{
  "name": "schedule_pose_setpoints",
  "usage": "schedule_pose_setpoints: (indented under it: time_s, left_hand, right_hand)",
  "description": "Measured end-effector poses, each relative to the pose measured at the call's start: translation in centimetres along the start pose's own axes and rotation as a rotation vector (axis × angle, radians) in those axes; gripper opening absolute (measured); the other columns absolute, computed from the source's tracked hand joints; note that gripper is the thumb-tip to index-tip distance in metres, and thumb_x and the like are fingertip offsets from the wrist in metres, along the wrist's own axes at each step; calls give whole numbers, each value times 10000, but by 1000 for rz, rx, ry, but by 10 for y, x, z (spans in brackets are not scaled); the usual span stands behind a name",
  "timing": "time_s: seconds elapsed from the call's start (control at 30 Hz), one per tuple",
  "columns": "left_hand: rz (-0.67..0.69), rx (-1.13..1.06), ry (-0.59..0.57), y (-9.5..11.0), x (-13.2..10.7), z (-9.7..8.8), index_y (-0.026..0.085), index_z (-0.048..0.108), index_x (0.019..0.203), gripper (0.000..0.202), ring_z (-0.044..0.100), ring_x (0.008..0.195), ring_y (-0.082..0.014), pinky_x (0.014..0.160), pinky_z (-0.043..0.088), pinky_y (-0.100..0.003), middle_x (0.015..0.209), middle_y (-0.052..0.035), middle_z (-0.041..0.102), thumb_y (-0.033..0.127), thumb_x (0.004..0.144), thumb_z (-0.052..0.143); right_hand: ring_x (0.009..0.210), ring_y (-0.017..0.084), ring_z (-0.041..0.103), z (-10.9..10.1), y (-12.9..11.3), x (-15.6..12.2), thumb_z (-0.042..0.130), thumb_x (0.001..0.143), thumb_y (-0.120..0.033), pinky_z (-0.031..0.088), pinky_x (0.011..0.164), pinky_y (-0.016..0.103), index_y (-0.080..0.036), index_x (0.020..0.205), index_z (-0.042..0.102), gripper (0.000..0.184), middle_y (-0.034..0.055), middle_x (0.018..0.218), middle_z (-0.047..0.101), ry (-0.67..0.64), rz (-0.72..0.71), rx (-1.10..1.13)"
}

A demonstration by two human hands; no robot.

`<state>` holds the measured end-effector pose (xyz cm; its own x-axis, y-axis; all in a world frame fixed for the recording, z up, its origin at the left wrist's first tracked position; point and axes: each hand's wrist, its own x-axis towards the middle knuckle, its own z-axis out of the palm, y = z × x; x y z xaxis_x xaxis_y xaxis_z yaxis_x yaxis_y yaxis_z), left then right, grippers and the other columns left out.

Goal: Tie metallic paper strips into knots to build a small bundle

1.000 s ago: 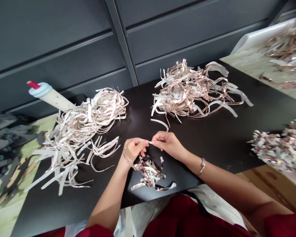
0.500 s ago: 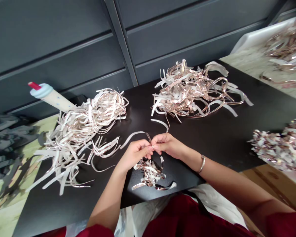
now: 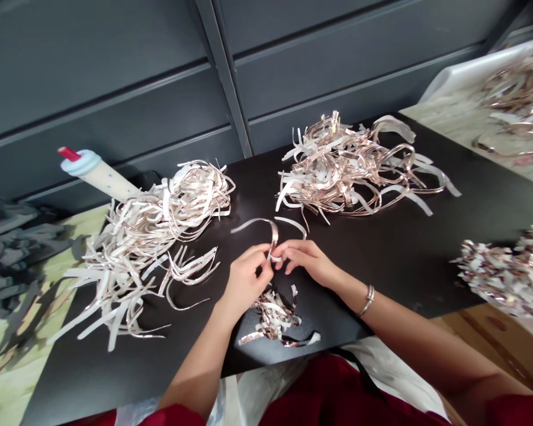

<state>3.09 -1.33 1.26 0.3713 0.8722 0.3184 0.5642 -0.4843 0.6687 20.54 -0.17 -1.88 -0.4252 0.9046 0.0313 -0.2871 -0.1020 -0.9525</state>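
Nearest: red garment with a dark strap, just below the near edge of the black surface. Both bare forearms reach over that edge, and a metal bangle sits on the right wrist. Hands are close together near mid-surface, both pinching the lower end of a foil-faced strip between the fingertips; neither is clenched into a fist. The strip rises from the pinch and arcs up and left, its free end clear of the surface, just above the left hand. Small tangle of foil-faced scraps lies directly below the hands, near the near edge, not touching them as far as visible. Loose curved white strip lies just beyond the right fingers. Large pale strip pile sits left of the hands, spreading toward the left edge. Shiny rose-toned strip pile sits beyond the hands, near the far edge. Third pile sits at the right edge, cut off by the frame. White bottle with red tip lies behind the left pile, near the far left corner. Beyond the right edge: cardboard box. Top right: more strips on a pale marbled top. Far side: dark grey panelled wall.
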Motion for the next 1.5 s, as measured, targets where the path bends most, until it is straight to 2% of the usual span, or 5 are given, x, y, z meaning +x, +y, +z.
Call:
schedule_pose_setpoints:
  time_s: [0.17,0.53,0.67,0.8,1.5]
  left_hand:
    - [11,-29,-27,4,-2,4,186,551,622,187,649,905,-178,803,482,-275,1028,-85,690,132,791,493]
    - [-371,-714,-239,-7,4,-7,127,624,701,28,639,840,-182,748,458,-268,926,-86,699,142,713,645]
    - [-561,-948,-305,-10,1,0,173,531,1188,572,651,827,-169,708,461,-242,980,-71,679,99,651,714]
    - [-608,-1110,-223,-11,0,9,161,560,1071,508,660,768,-139,701,469,-221,995,-65,669,70,606,743]
    - [-668,-1076,-138,-24,2,4,163,505,997,473,689,690,-173,680,474,-265,651,38,627,67,594,733]
  right_hand:
    - [543,85,476,7,2,2,669,757,-272,376,529,208,-152,626,555,211,-23,593,553,184,-189,-522]
    - [623,120,550,-9,-8,0,517,891,-286,436,602,236,-156,758,613,209,20,701,606,-77,-292,-650]
    - [743,148,587,3,-2,-2,528,876,-196,485,680,260,-180,799,614,117,37,780,613,-105,-470,-791]
    - [942,193,588,10,5,-6,549,851,-147,525,801,326,-206,1000,594,166,81,980,597,55,-607,-874]
    - [1213,202,516,11,11,-8,378,846,-29,483,996,392,-241,1257,439,466,89,1266,551,-110,-530,-910]
